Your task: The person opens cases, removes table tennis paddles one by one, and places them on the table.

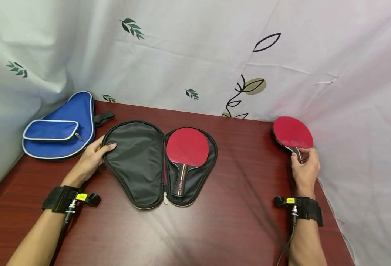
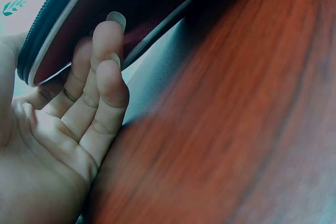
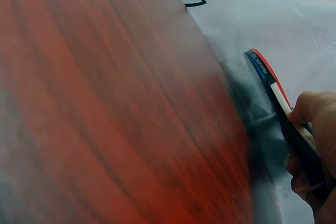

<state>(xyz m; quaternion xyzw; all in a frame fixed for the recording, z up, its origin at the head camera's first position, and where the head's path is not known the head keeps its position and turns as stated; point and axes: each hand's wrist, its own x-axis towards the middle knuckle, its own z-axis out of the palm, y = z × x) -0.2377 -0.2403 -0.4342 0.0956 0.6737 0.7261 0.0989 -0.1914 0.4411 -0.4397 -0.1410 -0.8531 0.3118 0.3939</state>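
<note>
A black zippered paddle case lies unfolded, its left half by my left hand. That hand pinches the left rim, thumb on the inner face and fingers underneath; the left wrist view shows those fingers curled against the dark red outer side. In the case's right half rests a red table tennis paddle, handle toward me. Far to the right, my right hand grips a second red paddle by its handle, blade pointing away. The right wrist view shows this paddle edge-on, with the thumb along one side.
A blue paddle bag with white piping and a small zipped pocket lies at the back left, its dark strap toward the black case. White patterned cloth hangs behind and beside the reddish-brown table.
</note>
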